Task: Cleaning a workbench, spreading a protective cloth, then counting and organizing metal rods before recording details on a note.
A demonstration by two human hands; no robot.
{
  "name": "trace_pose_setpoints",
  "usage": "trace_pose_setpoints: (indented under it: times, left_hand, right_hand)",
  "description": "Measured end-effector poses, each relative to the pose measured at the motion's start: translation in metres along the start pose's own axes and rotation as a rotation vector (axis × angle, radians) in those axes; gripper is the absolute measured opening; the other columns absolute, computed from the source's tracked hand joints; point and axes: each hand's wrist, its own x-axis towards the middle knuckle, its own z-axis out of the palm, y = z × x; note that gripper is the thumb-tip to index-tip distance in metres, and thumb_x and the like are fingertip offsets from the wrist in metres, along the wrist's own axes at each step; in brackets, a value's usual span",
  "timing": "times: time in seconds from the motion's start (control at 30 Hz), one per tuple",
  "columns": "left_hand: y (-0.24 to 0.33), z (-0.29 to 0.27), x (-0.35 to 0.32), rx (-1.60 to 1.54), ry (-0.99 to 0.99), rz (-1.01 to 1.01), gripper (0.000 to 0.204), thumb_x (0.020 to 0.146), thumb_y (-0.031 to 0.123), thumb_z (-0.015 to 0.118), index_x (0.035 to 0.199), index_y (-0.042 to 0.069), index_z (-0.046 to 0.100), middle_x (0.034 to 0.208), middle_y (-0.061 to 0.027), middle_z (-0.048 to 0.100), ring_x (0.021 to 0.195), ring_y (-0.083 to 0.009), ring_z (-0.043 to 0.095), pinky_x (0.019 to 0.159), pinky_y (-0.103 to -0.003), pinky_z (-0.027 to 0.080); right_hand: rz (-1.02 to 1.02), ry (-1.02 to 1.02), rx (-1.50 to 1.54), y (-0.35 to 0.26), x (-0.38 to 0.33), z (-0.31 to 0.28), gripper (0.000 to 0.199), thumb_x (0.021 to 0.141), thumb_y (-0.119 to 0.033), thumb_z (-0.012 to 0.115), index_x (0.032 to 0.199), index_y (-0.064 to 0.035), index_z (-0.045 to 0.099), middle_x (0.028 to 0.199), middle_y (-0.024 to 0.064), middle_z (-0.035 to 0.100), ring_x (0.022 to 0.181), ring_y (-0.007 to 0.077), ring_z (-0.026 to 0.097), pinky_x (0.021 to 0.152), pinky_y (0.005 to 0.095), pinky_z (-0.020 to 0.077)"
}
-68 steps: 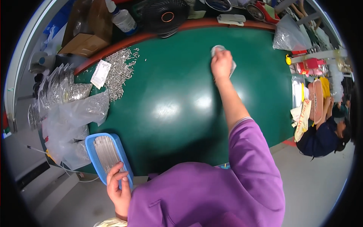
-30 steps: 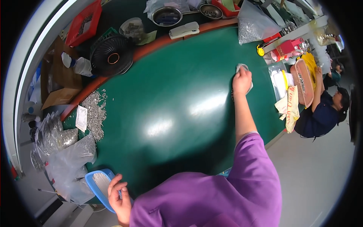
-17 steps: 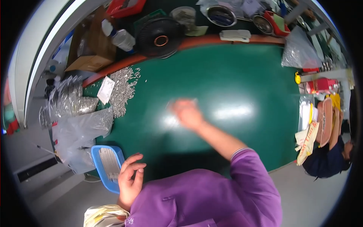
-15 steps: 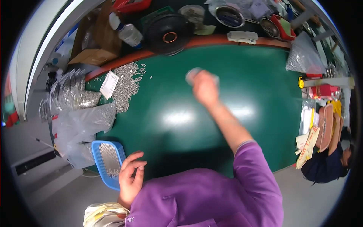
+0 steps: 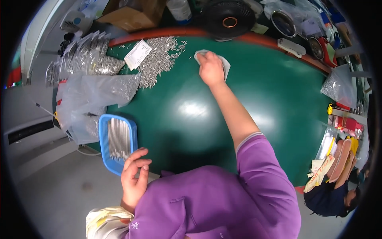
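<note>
My right hand presses a pale grey-white cloth onto the green tabletop, its fingers closed over it. Just left of it lies a spread pile of small silvery metal pieces, with a white printed card on the pile's left side. My left hand hovers by the near edge, fingers loosely bent and apart, holding nothing. Beside that hand stands a blue plastic basket with a row of thin metal rods in it.
Clear plastic bags of metal pieces crowd the left side. A red-brown raised edge borders the back, with a black fan behind it. At the right are a pink pouch and another bag; another person sits beyond.
The view has shifted, so the pile and basket appear higher and further right. My right hand with the cloth is now nearer the metal pile. My left hand keeps its bent-finger pose.
</note>
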Motion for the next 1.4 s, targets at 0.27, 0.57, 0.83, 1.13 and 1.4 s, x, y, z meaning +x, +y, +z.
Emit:
trace_pose_setpoints:
  times: [0.27,0.57,0.83,1.13,1.4]
  left_hand:
    - [-0.009,-0.003,-0.002,-0.026,-0.051,0.054,0.012,0.081,-0.006,0.055,0.09,0.0,0.061,0.115,-0.0151,0.057,0.114,-0.0318,0.052,0.096,-0.039,0.041]
    - [-0.03,-0.036,-0.045,0.026,0.076,-0.052,0.014,0.08,-0.008,0.053,0.088,0.0,0.061,0.115,-0.0135,0.057,0.114,-0.0295,0.052,0.098,-0.038,0.039]
    - [-0.065,-0.056,-0.041,-0.047,-0.021,0.137,0.008,0.085,0.0,0.053,0.087,0.0,0.06,0.116,-0.0158,0.057,0.115,-0.0297,0.051,0.098,-0.039,0.037]
    - [-0.087,-0.093,-0.044,-0.097,-0.19,0.367,0.008,0.086,0.001,0.05,0.088,0.0,0.057,0.117,-0.0182,0.056,0.115,-0.0308,0.051,0.099,-0.04,0.035]
    - [-0.077,-0.092,-0.049,-0.141,-0.227,0.446,0.009,0.088,0.002,0.049,0.09,0.0,0.057,0.12,-0.0185,0.054,0.115,-0.0307,0.05,0.098,-0.039,0.036]
  right_hand:
    - [-0.302,-0.474,0.315,-0.142,-0.104,0.005,0.026,0.077,-0.013,0.052,0.099,-0.0165,0.064,0.095,0.0082,0.055,0.096,0.0244,0.054,0.082,0.041,0.0438]
    - [-0.102,-0.11,0.102,-0.111,-0.082,0.018,0.025,0.073,-0.011,0.053,0.094,-0.0108,0.065,0.076,0.0097,0.054,0.073,0.0283,0.054,0.063,0.0412,0.0438]
    - [-0.355,-0.564,0.632,-0.258,-0.26,-0.034,0.01,0.074,-0.012,0.054,0.081,-0.01,0.062,0.087,0.0101,0.058,0.088,0.0264,0.058,0.078,0.0392,0.0455]
    - [0.799,0.492,-0.714,-0.045,-0.364,-0.24,0.014,0.082,-0.01,0.053,0.088,-0.0032,0.064,0.078,0.0168,0.058,0.076,0.0333,0.056,0.068,0.0436,0.0445]
    - [0.369,-0.614,-0.031,-0.266,-0.28,-0.107,0.015,0.071,-0.009,0.053,0.083,-0.0083,0.061,0.079,0.0137,0.06,0.082,0.0312,0.059,0.073,0.043,0.0469]
